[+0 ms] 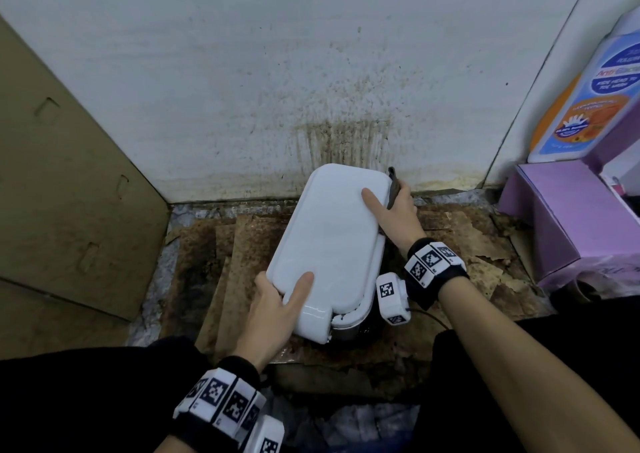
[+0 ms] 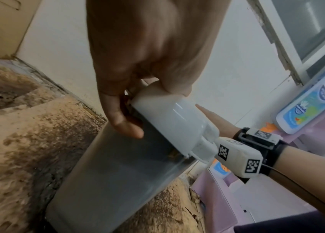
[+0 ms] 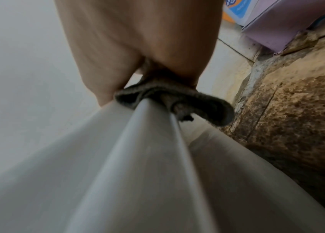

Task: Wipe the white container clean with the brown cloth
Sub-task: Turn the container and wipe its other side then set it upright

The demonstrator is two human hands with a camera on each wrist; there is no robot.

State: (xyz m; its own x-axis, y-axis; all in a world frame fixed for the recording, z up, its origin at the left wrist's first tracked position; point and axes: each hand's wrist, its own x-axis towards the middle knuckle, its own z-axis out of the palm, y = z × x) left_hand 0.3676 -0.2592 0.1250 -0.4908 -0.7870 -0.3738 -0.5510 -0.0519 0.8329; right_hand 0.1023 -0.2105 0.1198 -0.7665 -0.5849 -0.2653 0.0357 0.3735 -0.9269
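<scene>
White container: the white container (image 1: pixel 329 245) is stood on stained cardboard sheets (image 1: pixel 242 245) on the floor, close to a spattered wall (image 1: pixel 311 72); its white lid faces up and its grey body is seen in the left wrist view.
Left hand: the left hand (image 1: pixel 277 307) is clamped on the near corner, thumb on the lid and fingers curled under the rim, apparently so that the container is steadied against the wiping.
Right hand: the right hand (image 1: pixel 394 210) is closed on the brown cloth (image 1: pixel 393 189), with the thumb laid on the lid.
Brown cloth: it is pinched against the far right rim, so the edge is judged to be the part being wiped.
Hidden: the right fingers are covered by cloth and rim; the container's contents cannot be made out; a purple box (image 1: pixel 561 217) and a labelled bottle (image 1: pixel 588 106) are cut off at the right.
</scene>
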